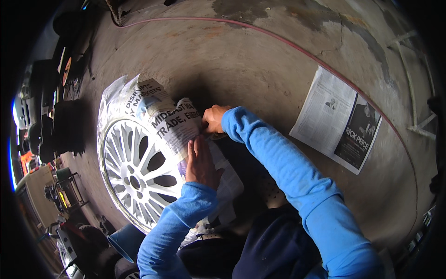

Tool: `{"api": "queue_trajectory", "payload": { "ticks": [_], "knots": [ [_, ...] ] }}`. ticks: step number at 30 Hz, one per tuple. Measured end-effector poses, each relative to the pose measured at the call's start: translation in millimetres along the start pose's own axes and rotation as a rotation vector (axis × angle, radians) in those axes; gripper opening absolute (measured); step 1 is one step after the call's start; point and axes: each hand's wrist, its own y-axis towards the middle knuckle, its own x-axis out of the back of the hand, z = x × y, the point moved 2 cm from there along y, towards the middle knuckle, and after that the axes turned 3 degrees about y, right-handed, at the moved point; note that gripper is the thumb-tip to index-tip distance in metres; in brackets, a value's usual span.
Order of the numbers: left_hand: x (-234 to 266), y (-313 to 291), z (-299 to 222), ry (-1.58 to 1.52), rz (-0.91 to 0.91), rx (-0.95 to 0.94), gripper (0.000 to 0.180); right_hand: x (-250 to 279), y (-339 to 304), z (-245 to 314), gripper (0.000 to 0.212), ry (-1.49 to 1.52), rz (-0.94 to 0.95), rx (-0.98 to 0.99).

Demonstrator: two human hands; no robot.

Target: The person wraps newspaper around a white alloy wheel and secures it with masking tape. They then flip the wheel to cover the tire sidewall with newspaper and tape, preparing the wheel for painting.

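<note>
A silver multi-spoke car wheel [135,180] stands at the left of centre, its face turned to the left. Sheets of newspaper [173,131] cover the tyre's upper part and side, creased along the rim. My left hand [202,166] lies flat against this paper, fingers stretched out and pressing on it near the rim. Farther back, the curled fingers of my right hand [215,119] grip the paper at its far edge; the fingertips are partly hidden. More pale covering shows below my left hand, beside my dark-clothed legs.
A loose newspaper sheet [332,122] lies on the concrete floor at the right. The red hose [297,47] curves behind it. A blue bucket [126,242] stands near the wheel's lower edge. Dark tyres, a metal stand and clutter line the left side.
</note>
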Motion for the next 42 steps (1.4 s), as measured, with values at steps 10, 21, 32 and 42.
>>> {"api": "queue_trajectory", "payload": {
  "ticks": [10, 21, 32, 42],
  "knots": [
    [1, 5, -9, 0.071, 0.063, 0.020, 0.090, 4, -28, -24, 0.043, 0.188, -0.014, 0.147],
    [0, 4, -5, 0.004, 0.071, 0.005, 0.091, -7, -2, -16, 0.037, -0.111, -0.105, -0.119],
    [8, -26, 73, -0.332, -0.108, 0.058, 0.086, -18, 3, -19, 0.030, 0.035, -0.156, -0.172],
    [4, 15, 30, -0.263, -0.103, 0.013, 0.077, -32, -4, -20, 0.029, 0.163, -0.320, -0.154]
  ]
}}
